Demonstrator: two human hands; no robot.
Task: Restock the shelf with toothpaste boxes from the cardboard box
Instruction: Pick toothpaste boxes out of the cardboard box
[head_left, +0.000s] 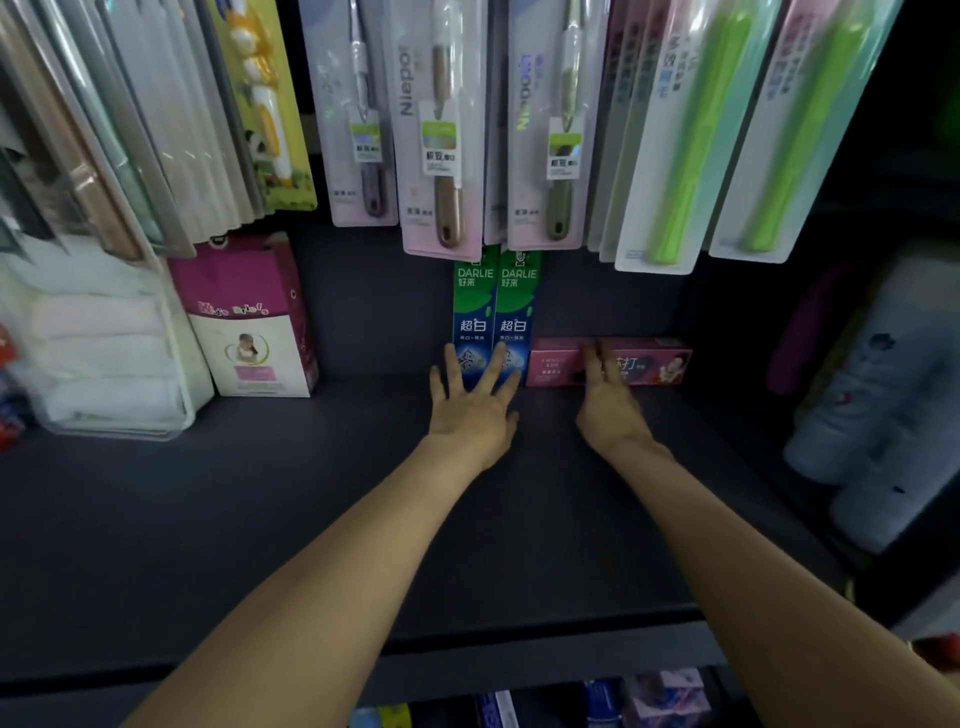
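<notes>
Dark shelf (311, 519) | left hand (470, 410) flat, fingers spread on green boxes (496, 312) | right hand (610, 397) fingers straight on pink box (649, 361) | push both flush to back, edges aligned.

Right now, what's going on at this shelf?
A person is stocking toothpaste at the back of a dark shelf. The left hand has its fingers spread against two green Darlie boxes standing upright side by side. The right hand touches a pink toothpaste box lying flat just right of them. Packaged toothbrushes hang above. The cardboard box is not in view.
</notes>
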